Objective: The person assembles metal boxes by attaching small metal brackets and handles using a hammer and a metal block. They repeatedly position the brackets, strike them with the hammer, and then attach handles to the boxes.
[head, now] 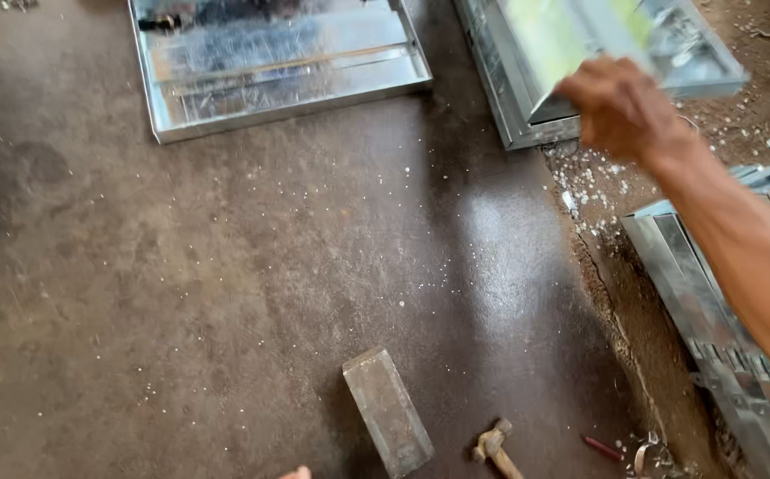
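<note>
The right hand [620, 106] was closed around the edge of a shiny metal sheet piece [616, 40], holding it above a stack of galvanized trays [513, 98]. The floor [225, 266] was dark brown concrete, dusty, with small white chips. Near from the stack, toward the viewer, lay a steel block [387, 410], a hammer [494, 446] and a red pencil [601, 448]. Only a fingertip of the left hand [296, 473] showed; its grip I cannot tell.

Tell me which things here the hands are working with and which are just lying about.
In hand:
right hand, gripping a shiny folded sheet-metal piece
stack of galvanised metal trays beneath it

Lying about:
grey rectangular metal block
wooden-handled hammer
red pencil
flat galvanised tray
metal channel pieces at right

Only a fingertip shows at the bottom edge.
</note>
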